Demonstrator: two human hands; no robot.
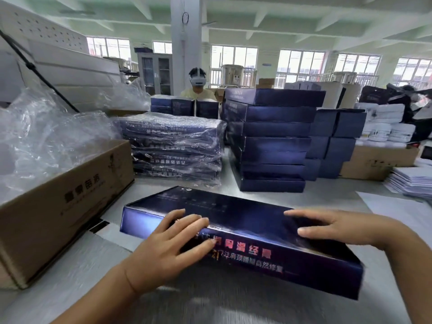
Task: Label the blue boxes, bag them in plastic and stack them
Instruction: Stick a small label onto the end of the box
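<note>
Fingers of left hand and right hand lie straight on a bare box; bagged stack looks done, unbagged stack remains.

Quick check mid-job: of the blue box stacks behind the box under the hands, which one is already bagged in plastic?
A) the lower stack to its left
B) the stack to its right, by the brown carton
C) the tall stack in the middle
A: the lower stack shows crinkled clear film over its boxes, while the tall stack beside it is bare cardboard.
</note>
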